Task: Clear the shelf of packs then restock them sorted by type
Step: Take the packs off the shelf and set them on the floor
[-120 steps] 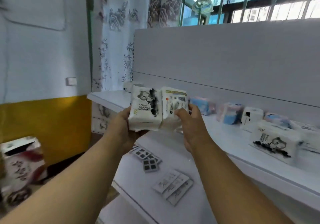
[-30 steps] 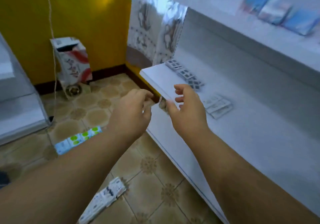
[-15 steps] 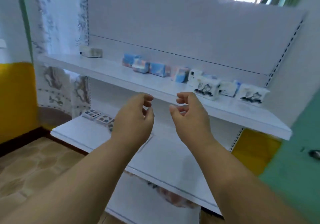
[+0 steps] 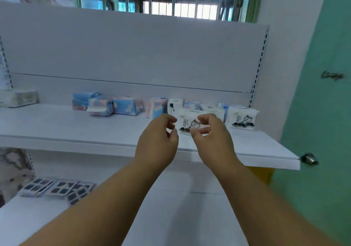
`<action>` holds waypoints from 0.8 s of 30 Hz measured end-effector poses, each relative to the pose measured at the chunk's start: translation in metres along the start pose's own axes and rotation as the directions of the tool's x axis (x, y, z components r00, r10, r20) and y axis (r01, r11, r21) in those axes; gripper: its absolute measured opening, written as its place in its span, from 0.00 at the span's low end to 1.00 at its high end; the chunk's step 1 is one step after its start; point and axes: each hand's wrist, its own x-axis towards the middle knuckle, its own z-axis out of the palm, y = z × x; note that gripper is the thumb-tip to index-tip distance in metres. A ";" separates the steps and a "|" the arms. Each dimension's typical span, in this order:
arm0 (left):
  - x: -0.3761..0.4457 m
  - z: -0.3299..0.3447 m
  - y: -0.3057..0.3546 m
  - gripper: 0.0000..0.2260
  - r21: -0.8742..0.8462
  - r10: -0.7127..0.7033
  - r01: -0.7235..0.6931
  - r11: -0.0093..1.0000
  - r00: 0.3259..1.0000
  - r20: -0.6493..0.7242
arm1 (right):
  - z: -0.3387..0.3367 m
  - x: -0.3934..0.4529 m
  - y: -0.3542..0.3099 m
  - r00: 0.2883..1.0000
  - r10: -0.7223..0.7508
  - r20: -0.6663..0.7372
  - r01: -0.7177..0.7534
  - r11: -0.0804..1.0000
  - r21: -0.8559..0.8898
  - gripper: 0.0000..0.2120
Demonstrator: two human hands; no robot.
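Both the left hand [image 4: 158, 141] and right hand [image 4: 212, 141] hover empty, fingers loosely curled apart, before a white pack [image 4: 187, 125] on the shelf [image 4: 76, 131]. Best to clasp its two ends squarely, lifting without nudging the blue packs [image 4: 125, 106] behind.

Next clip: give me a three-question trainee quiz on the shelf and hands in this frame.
1. True or false: the left hand is gripping a pack.
2. Which pack stands straight beyond the right hand? A) the white soft pack with black ink drawing B) the blue-and-pink soft pack C) the flat packets with dark squares
3. Fill in: the flat packets with dark squares lie on the ____ shelf board.

Key: 1 false, both hands are empty, fingers curled. 2 A. 3 lower; the tissue packs sit on the upper shelf board.
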 end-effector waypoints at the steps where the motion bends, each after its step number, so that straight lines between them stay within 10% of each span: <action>1: 0.013 0.007 -0.003 0.11 0.001 -0.008 0.008 1.000 1.000 0.021 | 0.001 0.010 0.004 1.000 0.015 -0.019 -0.015 1.000 -0.028 0.15; 9: 0.109 0.069 -0.029 0.32 -0.101 -0.154 0.200 0.975 0.925 0.346 | 0.029 0.092 0.039 0.968 0.193 0.160 -0.183 0.980 -0.076 0.25; 18: 0.147 0.024 -0.074 0.34 0.427 -0.244 0.174 0.887 0.963 0.115 | 0.081 0.164 0.033 0.948 0.077 0.309 -0.079 0.997 -0.008 0.17; 24: 0.146 0.017 -0.098 0.27 -0.288 -0.572 0.524 0.802 0.812 -0.116 | 0.128 0.210 0.030 0.915 -0.118 0.385 0.287 0.861 -0.420 0.16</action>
